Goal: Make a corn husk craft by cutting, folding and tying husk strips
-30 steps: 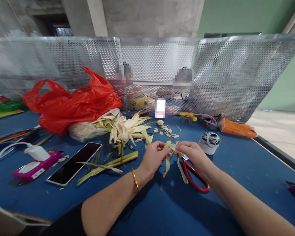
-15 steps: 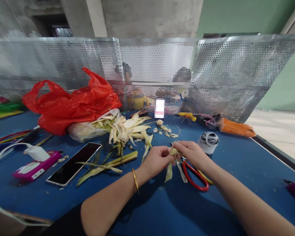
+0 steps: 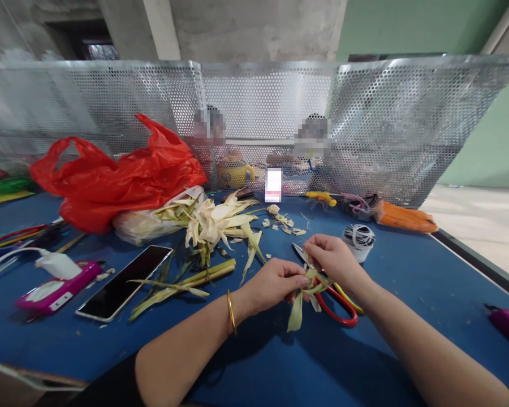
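Observation:
Pinched in my left hand (image 3: 277, 282) is a pale green corn husk piece (image 3: 296, 312), one strip of it hanging down toward the table. My right hand (image 3: 331, 260) is just above and to the right, thumb and fingertips pressed together over the husk's upper end; whatever thin bit they grip is too small to make out. Beneath my hands lie scissors (image 3: 339, 314) with red and yellow handles, blades pointing away to the left. A ball of black and white string (image 3: 358, 240) stands beyond my right wrist. A pile of dry husks (image 3: 216, 217) spreads ahead of my left hand.
A red plastic bag (image 3: 123, 181) slumps at the back left. Nearer are a phone (image 3: 125, 282), a purple power strip (image 3: 59, 287) and loose stalks (image 3: 184, 288). A yellow glue gun (image 3: 321, 198) and orange packet (image 3: 405, 217) lie before the perforated metal screen (image 3: 390, 130); two people sit behind it.
My right hand has lifted slightly away from the left, opening a gap between them. The left hand, with the husk, has moved a little right and down. The scissor blades now show more.

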`<act>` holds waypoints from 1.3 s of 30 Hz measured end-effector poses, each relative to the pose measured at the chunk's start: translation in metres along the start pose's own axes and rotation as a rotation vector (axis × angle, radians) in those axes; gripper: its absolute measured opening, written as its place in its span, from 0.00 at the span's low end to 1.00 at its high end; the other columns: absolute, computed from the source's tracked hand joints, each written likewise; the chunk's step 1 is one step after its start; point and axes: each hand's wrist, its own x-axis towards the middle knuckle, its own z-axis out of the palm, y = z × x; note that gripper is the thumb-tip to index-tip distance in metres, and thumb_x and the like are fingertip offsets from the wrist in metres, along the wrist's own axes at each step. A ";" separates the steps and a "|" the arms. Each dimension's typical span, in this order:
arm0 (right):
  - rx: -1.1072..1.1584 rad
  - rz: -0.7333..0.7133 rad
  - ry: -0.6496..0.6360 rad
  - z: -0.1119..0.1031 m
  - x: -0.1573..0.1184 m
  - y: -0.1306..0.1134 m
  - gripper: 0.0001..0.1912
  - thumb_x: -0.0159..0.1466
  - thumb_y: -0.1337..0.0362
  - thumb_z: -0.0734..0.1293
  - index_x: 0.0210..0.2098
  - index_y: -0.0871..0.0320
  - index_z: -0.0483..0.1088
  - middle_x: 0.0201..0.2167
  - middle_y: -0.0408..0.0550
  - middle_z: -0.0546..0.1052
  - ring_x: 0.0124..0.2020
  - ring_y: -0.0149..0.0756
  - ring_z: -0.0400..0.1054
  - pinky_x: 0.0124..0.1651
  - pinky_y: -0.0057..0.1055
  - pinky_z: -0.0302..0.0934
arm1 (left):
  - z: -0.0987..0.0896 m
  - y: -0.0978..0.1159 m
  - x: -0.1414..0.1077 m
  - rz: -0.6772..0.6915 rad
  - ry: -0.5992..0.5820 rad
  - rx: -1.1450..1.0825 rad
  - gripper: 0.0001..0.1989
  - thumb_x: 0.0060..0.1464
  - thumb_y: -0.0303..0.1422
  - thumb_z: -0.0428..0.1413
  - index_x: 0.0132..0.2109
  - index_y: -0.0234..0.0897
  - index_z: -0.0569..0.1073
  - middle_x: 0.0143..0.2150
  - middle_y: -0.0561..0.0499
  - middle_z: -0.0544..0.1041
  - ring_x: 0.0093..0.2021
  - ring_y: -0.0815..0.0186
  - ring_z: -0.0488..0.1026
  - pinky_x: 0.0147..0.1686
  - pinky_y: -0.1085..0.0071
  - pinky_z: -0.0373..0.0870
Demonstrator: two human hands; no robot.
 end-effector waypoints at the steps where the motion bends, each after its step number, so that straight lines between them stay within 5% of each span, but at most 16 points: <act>1: 0.062 0.007 0.022 0.000 0.000 0.000 0.12 0.55 0.59 0.64 0.19 0.57 0.64 0.15 0.38 0.68 0.14 0.25 0.57 0.18 0.24 0.50 | -0.001 0.000 0.000 -0.001 -0.003 0.003 0.13 0.50 0.40 0.56 0.27 0.34 0.74 0.25 0.50 0.75 0.20 0.73 0.62 0.23 0.76 0.59; 12: 0.492 0.040 0.295 0.001 0.001 -0.007 0.15 0.52 0.54 0.70 0.26 0.59 0.67 0.23 0.43 0.76 0.18 0.26 0.67 0.24 0.25 0.60 | -0.004 0.003 0.000 -0.029 -0.002 -0.045 0.17 0.50 0.44 0.57 0.28 0.33 0.76 0.25 0.51 0.74 0.22 0.73 0.61 0.25 0.76 0.58; 17: 0.451 -0.004 0.188 0.005 -0.002 -0.008 0.17 0.52 0.51 0.70 0.27 0.58 0.65 0.26 0.45 0.78 0.20 0.29 0.69 0.26 0.27 0.62 | -0.001 0.005 -0.001 -0.191 0.049 -0.196 0.23 0.49 0.51 0.56 0.32 0.31 0.78 0.23 0.51 0.72 0.19 0.75 0.59 0.21 0.76 0.52; 22: 0.394 -0.119 -0.033 0.013 -0.005 -0.005 0.17 0.55 0.49 0.68 0.30 0.57 0.66 0.30 0.47 0.79 0.33 0.37 0.73 0.41 0.35 0.65 | -0.001 0.007 -0.002 -0.295 0.052 -0.197 0.13 0.45 0.40 0.61 0.29 0.32 0.79 0.20 0.53 0.70 0.19 0.75 0.57 0.20 0.75 0.48; 25: 0.216 -0.216 0.204 0.008 0.001 0.002 0.18 0.55 0.49 0.68 0.36 0.56 0.68 0.36 0.49 0.77 0.40 0.39 0.71 0.46 0.36 0.62 | -0.003 0.009 -0.001 -0.253 0.118 -0.263 0.11 0.46 0.38 0.60 0.30 0.33 0.79 0.21 0.54 0.70 0.19 0.76 0.57 0.20 0.76 0.49; 28: 0.146 -0.120 0.447 0.002 0.007 0.007 0.22 0.51 0.49 0.71 0.38 0.57 0.69 0.33 0.47 0.74 0.34 0.37 0.67 0.37 0.32 0.62 | -0.006 0.010 0.002 -0.195 0.232 -0.333 0.11 0.45 0.38 0.59 0.30 0.33 0.78 0.22 0.54 0.70 0.19 0.76 0.57 0.20 0.76 0.51; 31: 0.380 0.137 0.168 0.003 0.006 0.006 0.21 0.50 0.47 0.71 0.32 0.59 0.70 0.20 0.39 0.67 0.19 0.28 0.57 0.22 0.27 0.52 | -0.008 0.008 0.004 -0.170 0.291 -0.347 0.12 0.44 0.38 0.60 0.31 0.32 0.79 0.22 0.53 0.71 0.20 0.75 0.58 0.20 0.76 0.53; 34: 0.547 0.193 -0.105 0.009 -0.001 0.004 0.19 0.50 0.50 0.73 0.28 0.61 0.72 0.16 0.37 0.64 0.16 0.24 0.52 0.20 0.26 0.46 | -0.008 0.007 0.004 -0.156 0.285 -0.333 0.12 0.44 0.38 0.60 0.31 0.32 0.79 0.22 0.52 0.71 0.20 0.74 0.59 0.20 0.76 0.53; 39: 0.534 0.083 0.057 0.008 -0.001 0.002 0.18 0.47 0.51 0.75 0.24 0.61 0.73 0.16 0.40 0.68 0.18 0.25 0.56 0.21 0.26 0.50 | -0.005 0.010 0.003 -0.153 0.279 -0.288 0.09 0.43 0.34 0.58 0.26 0.32 0.78 0.19 0.53 0.69 0.18 0.75 0.58 0.19 0.76 0.50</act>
